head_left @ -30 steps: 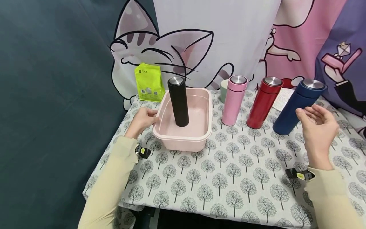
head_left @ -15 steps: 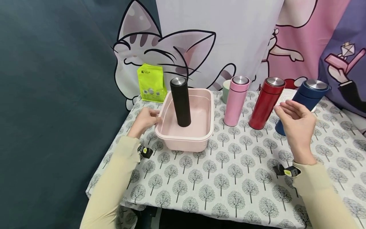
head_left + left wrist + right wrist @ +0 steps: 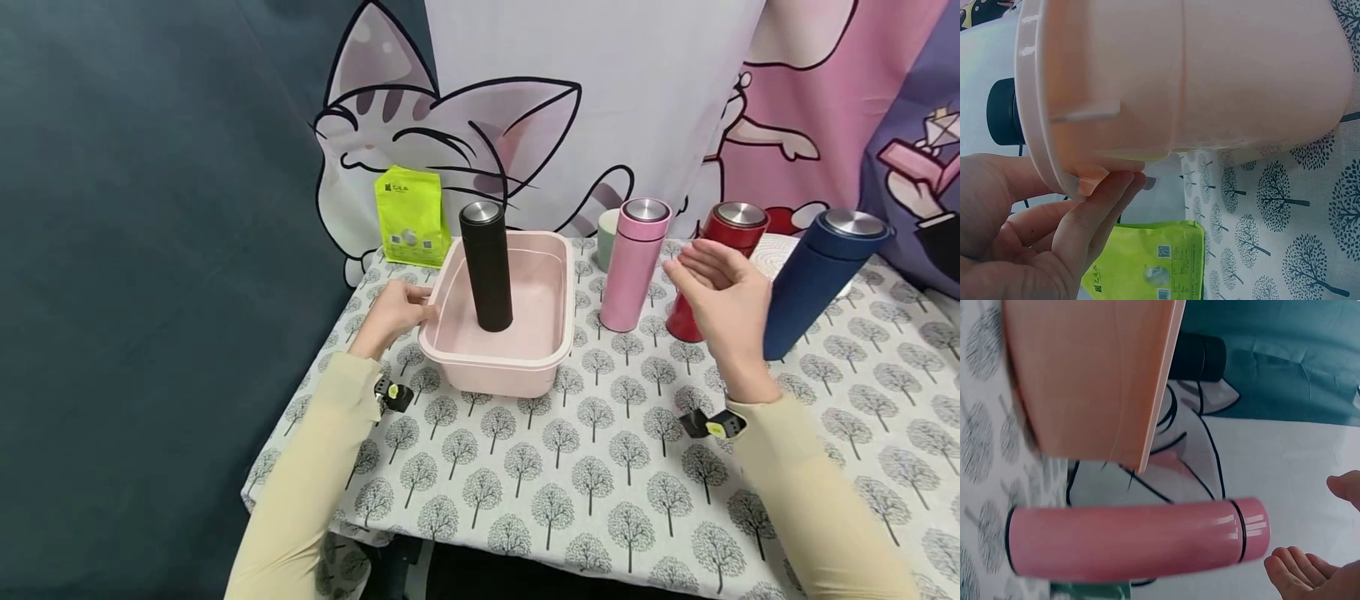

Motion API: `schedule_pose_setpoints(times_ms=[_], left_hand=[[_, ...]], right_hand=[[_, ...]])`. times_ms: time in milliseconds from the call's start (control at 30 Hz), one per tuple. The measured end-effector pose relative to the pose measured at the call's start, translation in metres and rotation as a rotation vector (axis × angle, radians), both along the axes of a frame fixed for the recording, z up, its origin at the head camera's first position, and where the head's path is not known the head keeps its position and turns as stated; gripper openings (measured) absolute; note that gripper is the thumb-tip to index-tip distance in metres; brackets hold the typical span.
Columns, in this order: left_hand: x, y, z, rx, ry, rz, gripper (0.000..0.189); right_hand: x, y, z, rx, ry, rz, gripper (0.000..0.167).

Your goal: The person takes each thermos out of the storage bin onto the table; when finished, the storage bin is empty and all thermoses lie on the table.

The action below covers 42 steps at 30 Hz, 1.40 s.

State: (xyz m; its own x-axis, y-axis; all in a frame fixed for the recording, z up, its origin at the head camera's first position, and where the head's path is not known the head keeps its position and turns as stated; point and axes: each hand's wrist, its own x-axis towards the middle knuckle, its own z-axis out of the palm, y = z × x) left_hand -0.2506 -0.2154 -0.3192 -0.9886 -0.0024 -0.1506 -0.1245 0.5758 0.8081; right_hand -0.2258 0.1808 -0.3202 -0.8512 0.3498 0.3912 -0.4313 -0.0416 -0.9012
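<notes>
A pink plastic basin (image 3: 525,367) stands on the table, with a black thermos (image 3: 487,271) upright inside it. My left hand (image 3: 397,312) pinches the basin's left rim; the left wrist view shows thumb and fingers on either side of that rim (image 3: 1038,119). My right hand (image 3: 723,308) is raised in front of the red thermos (image 3: 738,225) and partly hides it. Its fingers are apart from the thumb, with nothing between them. Left of it stands the pink thermos (image 3: 633,271), close by in the right wrist view (image 3: 1129,540). The blue thermos (image 3: 817,275) stands to its right.
Behind the basin stands a lime-green pouch (image 3: 411,217). A pale green cup (image 3: 607,237) is partly hidden behind the pink thermos. A round white woven mat (image 3: 772,250) lies behind the red and blue thermoses. The tree-print tablecloth (image 3: 555,508) ends at the front edge.
My right hand has moved left, from the blue thermos across to the front of the red one. The left hand keeps its hold on the basin. The head view has shifted slightly.
</notes>
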Motion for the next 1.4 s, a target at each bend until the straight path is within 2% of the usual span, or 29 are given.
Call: schedule_pose_setpoints(times_ms=[233, 633, 900, 1133, 1400], left_hand=[[0.001, 0.0, 0.0, -0.006, -0.002, 0.001, 0.043], [-0.004, 0.007, 0.001, 0.021, 0.013, -0.019, 0.044], [0.001, 0.002, 0.001, -0.011, 0.0, -0.006, 0.043], [0.002, 0.0, -0.001, -0.004, 0.006, -0.011, 0.042], [0.0, 0.0, -0.001, -0.003, 0.018, -0.021, 0.041]], right_hand=[[-0.011, -0.029, 0.003, -0.018, -0.034, 0.075, 0.05], [-0.031, -0.074, 0.009, 0.166, -0.104, 0.175, 0.057], [-0.043, -0.108, 0.001, 0.304, -0.113, 0.256, 0.06], [-0.052, -0.132, -0.001, 0.374, -0.157, 0.326, 0.068], [-0.064, -0.149, -0.003, 0.47, -0.176, 0.352, 0.069]])
